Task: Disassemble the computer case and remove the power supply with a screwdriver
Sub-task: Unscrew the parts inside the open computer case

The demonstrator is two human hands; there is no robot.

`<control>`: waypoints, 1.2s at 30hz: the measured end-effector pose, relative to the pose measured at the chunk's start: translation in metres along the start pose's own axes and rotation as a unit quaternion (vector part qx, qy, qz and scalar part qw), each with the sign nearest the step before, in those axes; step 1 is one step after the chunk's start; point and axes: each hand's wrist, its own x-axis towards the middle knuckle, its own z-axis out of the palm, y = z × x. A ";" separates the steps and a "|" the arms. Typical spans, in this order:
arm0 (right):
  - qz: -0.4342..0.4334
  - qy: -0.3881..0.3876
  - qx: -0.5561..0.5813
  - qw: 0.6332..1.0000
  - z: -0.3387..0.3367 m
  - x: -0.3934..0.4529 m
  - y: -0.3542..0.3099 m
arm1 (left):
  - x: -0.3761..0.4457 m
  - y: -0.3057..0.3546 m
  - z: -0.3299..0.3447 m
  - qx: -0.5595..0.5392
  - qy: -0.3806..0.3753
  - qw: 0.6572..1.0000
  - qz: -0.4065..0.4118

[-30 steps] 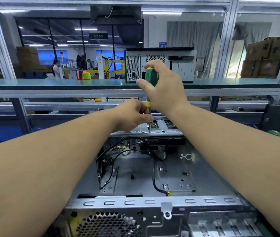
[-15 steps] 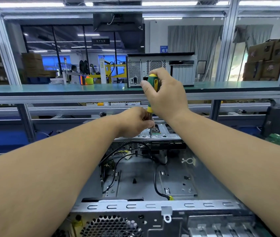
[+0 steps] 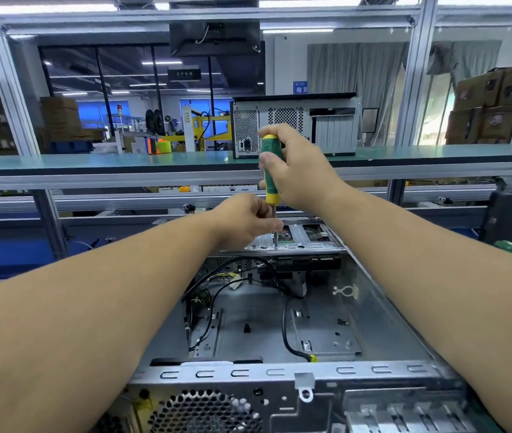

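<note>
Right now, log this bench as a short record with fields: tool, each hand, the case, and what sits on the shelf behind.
tool: screwdriver, green and yellow handle, held upright, tip down on the metal bracket at the far end of the case
right hand: grips the handle
left hand: fingers pinch the shaft near the tip
open computer case: lies on its side, black cables loose inside
shelf: a second computer case stands on it

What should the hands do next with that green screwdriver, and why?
Probably keep turning. The right hand grips the screwdriver upright, its tip on the far metal bracket of the open case, while the left hand steadies the shaft.
</note>
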 end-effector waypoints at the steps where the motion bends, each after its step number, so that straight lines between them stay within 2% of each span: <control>1: 0.003 -0.011 0.038 0.999 0.001 -0.002 0.002 | 0.001 -0.001 0.000 0.000 0.001 1.000 -0.002; 4: -0.021 0.021 0.068 0.997 0.007 -0.008 0.011 | 0.002 0.000 0.002 -0.010 0.002 1.000 0.001; 7: -0.063 0.095 0.016 0.993 0.007 -0.010 0.019 | 0.002 0.001 0.004 -0.027 -0.001 1.000 0.000; 9: -0.074 0.117 0.010 0.990 0.007 -0.010 0.021 | 0.002 0.001 0.003 -0.025 -0.003 1.000 0.004; 12: -0.082 0.091 0.015 0.992 0.010 -0.010 0.018 | 0.002 0.001 0.003 -0.047 -0.010 0.999 -0.002; 15: -0.058 0.028 0.088 0.994 0.012 -0.013 0.013 | 0.000 0.002 0.001 -0.054 -0.019 0.998 0.005; 17: -0.038 0.016 0.114 0.993 0.010 -0.014 0.013 | -0.001 0.003 0.001 -0.054 -0.029 0.998 0.015; 23: -0.065 0.072 0.066 0.993 0.012 -0.018 0.017 | 0.001 0.004 0.007 -0.054 0.002 0.999 0.000; 29: -0.048 0.070 0.040 0.996 0.012 -0.017 0.022 | 0.002 0.002 0.005 -0.036 -0.010 0.999 0.006; 32: -0.025 0.051 0.079 0.995 0.011 -0.017 0.023 | 0.000 0.001 0.003 -0.026 -0.028 0.999 0.015; 36: -0.030 0.038 0.107 0.993 0.009 -0.019 0.022 | 0.001 0.002 0.005 -0.021 -0.008 1.000 0.003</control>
